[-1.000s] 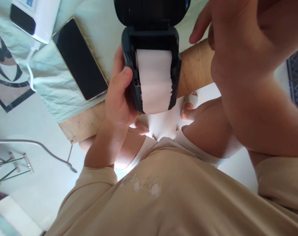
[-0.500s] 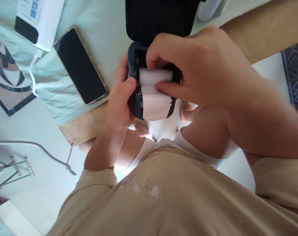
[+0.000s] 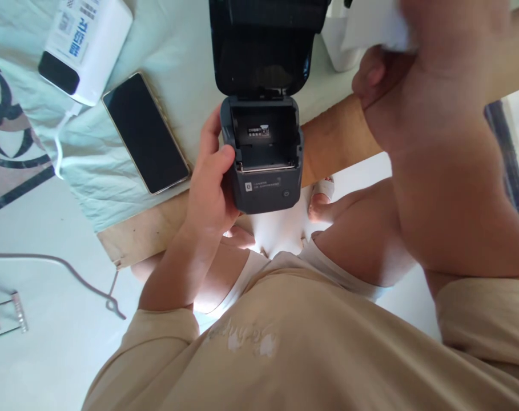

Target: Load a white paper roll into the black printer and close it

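Observation:
My left hand [image 3: 212, 177] grips the left side of a dark grey portable label printer [image 3: 268, 193], its thumb near the paper bay. The printer's black lid [image 3: 261, 51] is swung up and away from me, and the bay inside shows bare walls with a small printed label. My right hand [image 3: 430, 74], blurred by motion, is up at the top right. Its fingers are closed on a white paper roll [image 3: 377, 25], held apart from the printer. Part of the roll is cut off by the picture's top edge.
Left of the printer, a black-screened phone [image 3: 147, 134] lies on the pale green cloth [image 3: 173, 51]. Beyond it stands a white device [image 3: 90, 45] with a cable [image 3: 59, 142]. A white container [image 3: 338, 43] stands behind. The table's wooden edge [image 3: 143, 234] runs in front of me.
My right hand has lifted the paper roll out of the printer and carried it up and to the right. My left hand still holds the printer, its lid open.

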Tool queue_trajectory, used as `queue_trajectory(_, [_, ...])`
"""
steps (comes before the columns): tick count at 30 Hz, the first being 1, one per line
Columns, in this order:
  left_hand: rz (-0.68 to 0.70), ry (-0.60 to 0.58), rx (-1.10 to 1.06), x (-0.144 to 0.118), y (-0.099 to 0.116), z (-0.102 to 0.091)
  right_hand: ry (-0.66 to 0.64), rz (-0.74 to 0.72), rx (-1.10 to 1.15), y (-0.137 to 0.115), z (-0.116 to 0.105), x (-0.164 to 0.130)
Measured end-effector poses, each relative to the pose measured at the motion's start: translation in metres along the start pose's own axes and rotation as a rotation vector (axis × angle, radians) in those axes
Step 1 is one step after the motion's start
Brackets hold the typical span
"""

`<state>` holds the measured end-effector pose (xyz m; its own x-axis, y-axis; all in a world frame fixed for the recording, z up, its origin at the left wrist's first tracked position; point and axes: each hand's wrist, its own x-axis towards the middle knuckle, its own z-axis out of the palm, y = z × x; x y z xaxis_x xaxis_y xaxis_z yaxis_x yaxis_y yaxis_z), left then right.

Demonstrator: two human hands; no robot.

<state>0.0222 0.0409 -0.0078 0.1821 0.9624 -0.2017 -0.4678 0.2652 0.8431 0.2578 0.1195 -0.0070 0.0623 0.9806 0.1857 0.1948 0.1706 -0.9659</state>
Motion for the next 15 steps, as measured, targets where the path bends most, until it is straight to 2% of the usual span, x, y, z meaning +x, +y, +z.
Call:
queue_trajectory(2, [-0.015,0.000,0.004,0.000,-0.001,-0.001,0.064,-0.029,0.085,-0.003,0.007,-0.008])
queue_trajectory(7, [0.000,0.075,0.012,0.000,-0.003,-0.004,-0.113,-0.201,-0.413,-0.019,0.013,-0.025])
queue_trajectory(15, [0.038,0.116,0.032,-0.001,-0.002,-0.002,-0.231,0.026,-0.796,-0.021,0.017,-0.021])
